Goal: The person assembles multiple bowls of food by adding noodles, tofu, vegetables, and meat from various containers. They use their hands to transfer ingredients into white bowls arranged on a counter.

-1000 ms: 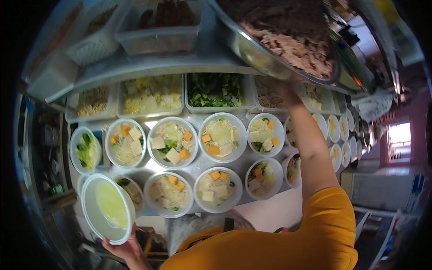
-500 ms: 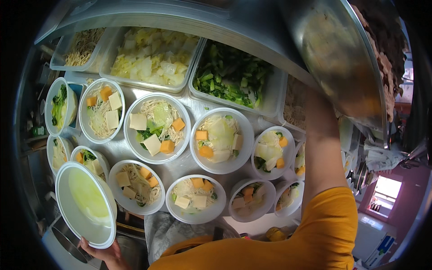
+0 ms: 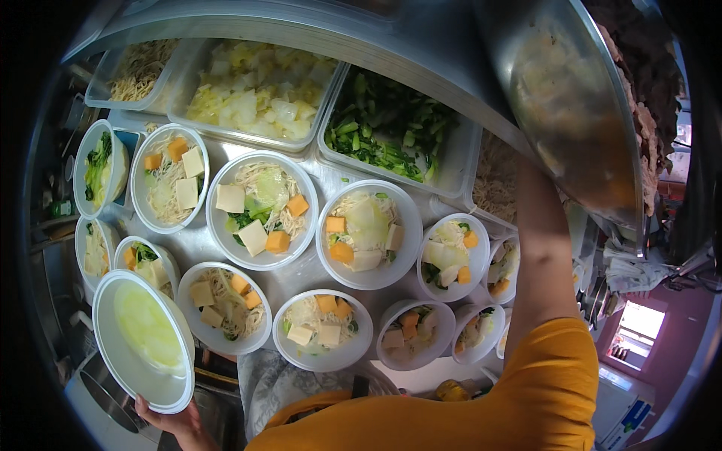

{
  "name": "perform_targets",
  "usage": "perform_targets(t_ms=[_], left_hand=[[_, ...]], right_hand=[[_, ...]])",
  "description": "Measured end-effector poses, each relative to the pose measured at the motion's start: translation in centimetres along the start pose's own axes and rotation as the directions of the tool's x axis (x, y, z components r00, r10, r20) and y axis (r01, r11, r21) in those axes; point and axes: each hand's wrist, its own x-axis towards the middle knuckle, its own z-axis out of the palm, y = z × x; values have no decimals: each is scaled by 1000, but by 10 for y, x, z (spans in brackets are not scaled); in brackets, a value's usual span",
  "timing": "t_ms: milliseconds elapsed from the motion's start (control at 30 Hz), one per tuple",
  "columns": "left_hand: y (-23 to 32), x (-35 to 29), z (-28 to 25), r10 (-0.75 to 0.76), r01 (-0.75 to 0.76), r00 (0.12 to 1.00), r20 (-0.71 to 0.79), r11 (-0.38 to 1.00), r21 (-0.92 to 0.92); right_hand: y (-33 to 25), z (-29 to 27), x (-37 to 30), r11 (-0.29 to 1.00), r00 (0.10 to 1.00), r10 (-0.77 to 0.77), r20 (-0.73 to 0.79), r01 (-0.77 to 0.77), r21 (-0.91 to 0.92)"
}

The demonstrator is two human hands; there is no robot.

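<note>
At the lower left, my left hand grips the rim of a white plastic bowl, fingers underneath and thumb at the edge. Pale green leafy pieces lie in that tilted bowl. My right forearm reaches up and away on the right; its hand is hidden behind the shelf edge and a large metal bowl, so its fingers do not show. Filled bowls stand in rows on the metal counter. One near the middle holds thin noodle-like strands, greens, pale square pieces and orange cubes.
Clear tubs along the back hold pale strands, chopped cabbage and dark leafy greens. Another tub of strands is beside my right forearm. A metal shelf overhangs them. Reddish-brown meat-like pieces sit in the big metal bowl.
The view has shifted slightly. My right forearm is a little further right, showing more of the strand tub and the right-hand bowls. My left hand keeps hold of the bowl.
</note>
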Motion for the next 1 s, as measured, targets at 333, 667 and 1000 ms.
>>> perform_targets(t_ms=[333,667,1000], left_hand=[[1,-1,-7,-5,5,1000,26,1000,24],[1,-1,-10,-19,19,1000,20,1000,14],[4,-2,10,-81,82,989,120,997,-1]], right_hand=[[-8,-7,9,1000,1000,-12,-28,13,15],[-16,-19,-33,990,989,-68,-131,83,115],[-40,-36,-143,949,992,-31,120,-9,316]])
